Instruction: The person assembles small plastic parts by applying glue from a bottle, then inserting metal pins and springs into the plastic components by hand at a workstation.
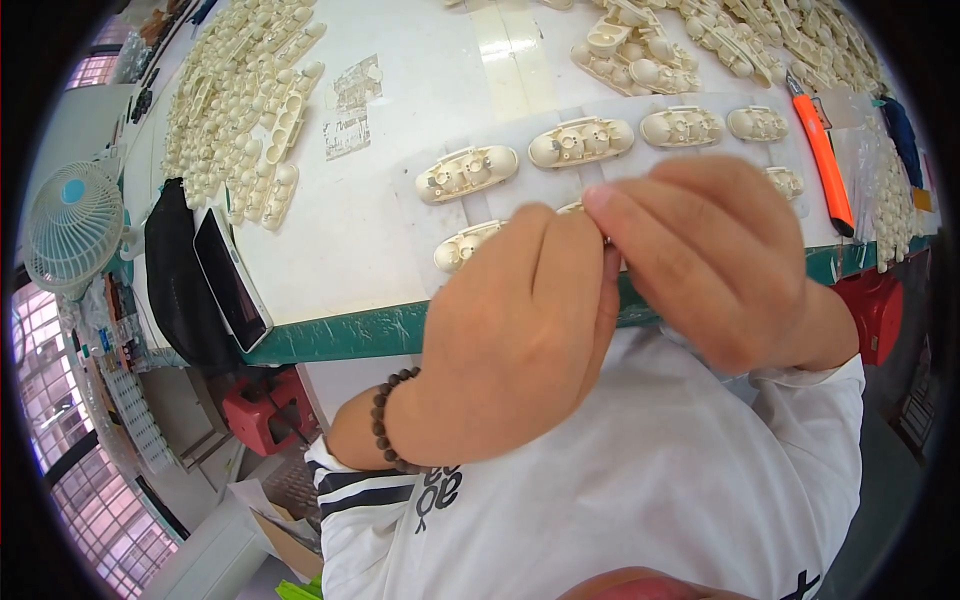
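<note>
My left hand [515, 320], with a dark beaded bracelet [380, 420] on its wrist, is raised over the table's near edge with the fingers pinched together. Against its fingertips is my right hand [705, 265], its thumb and fingers pinched too. Whatever lies between them is hidden by the fingers. Just beyond stands a row of cream oblong plastic parts with round cups, among them a left one [467, 174], a middle one [581, 142] and a right one [683, 126]. A nearer part [465, 246] is partly covered by my left hand.
A heap of similar cream parts [215, 110] covers the left side, and another heap [640, 50] lies at the back right. A phone [232, 280] and a black pouch [178, 280] rest at the left edge. An orange-handled tool [822, 160] lies right. A fan [75, 225] stands far left.
</note>
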Available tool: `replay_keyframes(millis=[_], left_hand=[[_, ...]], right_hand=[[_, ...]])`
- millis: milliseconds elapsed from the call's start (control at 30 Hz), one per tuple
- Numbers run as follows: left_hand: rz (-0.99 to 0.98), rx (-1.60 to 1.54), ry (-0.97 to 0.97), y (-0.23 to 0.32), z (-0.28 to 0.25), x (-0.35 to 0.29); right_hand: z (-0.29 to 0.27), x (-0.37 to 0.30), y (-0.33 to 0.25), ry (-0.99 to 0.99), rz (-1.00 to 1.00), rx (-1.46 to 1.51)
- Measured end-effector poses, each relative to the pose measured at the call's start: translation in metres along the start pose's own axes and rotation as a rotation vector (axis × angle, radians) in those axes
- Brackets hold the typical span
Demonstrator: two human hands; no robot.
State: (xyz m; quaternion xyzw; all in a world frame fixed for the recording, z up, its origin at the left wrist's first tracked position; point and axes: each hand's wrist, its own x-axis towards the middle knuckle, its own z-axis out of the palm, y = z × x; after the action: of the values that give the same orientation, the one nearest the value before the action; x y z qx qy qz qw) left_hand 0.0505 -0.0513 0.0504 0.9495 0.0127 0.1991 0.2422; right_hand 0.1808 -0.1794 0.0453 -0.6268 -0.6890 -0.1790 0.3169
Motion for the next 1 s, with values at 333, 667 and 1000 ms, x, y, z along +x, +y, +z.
replay_keyframes(millis=[333,667,1000], left_hand=[[-0.148,-0.35,0.098,0.006,0.01,-0.005],[-0.122,-0.417,0.157,0.005,0.013,-0.006],[-0.019,-0.462,0.116,-0.008,0.019,-0.025]], right_hand=[[0.014,-0.007,0.005,0.162,-0.031,-0.027],[0.005,-0.008,0.006,0.096,-0.046,-0.071],[0.007,0.001,0.038,-0.203,0.29,-0.065]])
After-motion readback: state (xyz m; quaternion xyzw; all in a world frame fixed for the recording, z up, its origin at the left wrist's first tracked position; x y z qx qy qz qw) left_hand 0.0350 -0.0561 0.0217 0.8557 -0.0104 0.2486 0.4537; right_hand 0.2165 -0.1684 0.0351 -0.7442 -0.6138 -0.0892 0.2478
